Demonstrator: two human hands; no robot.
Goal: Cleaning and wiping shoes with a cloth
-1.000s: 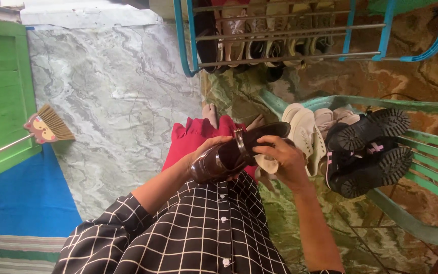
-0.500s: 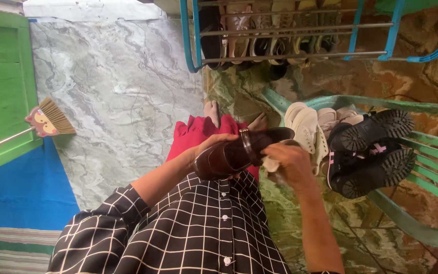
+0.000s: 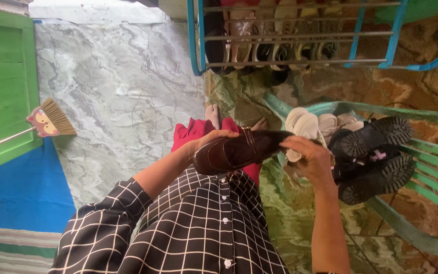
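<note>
At the far left a green door (image 3: 1, 86) stands beside a blue mat (image 3: 24, 195), and a small broom (image 3: 51, 121) with a cartoon face on its head leans against the door, its bristles over the pale marble floor (image 3: 122, 86). A striped rug (image 3: 11, 251) shows at the bottom left corner.

Your left hand (image 3: 206, 144) comes in from a black-and-white checked sleeve and cups the heel end of a glossy brown shoe (image 3: 236, 150), fingers wrapped tight over its top. The shoe lies nearly level in front of your chest, above the red skirt (image 3: 193, 133), toe pointing right. Your bare feet show on the floor just past the skirt.

Your right hand (image 3: 310, 160) meets the toe end of the shoe, fingers curled closed around a pale cloth (image 3: 294, 156) pressed against it.

Further right, a green plastic chair (image 3: 422, 172) carries white shoes (image 3: 305, 124) and a pair of black sandals (image 3: 376, 157) lying soles up, just beside your right hand. Above, a blue-framed shoe rack (image 3: 300, 35) holds a row of footwear on its metal bars, over brown and green patterned flooring.
</note>
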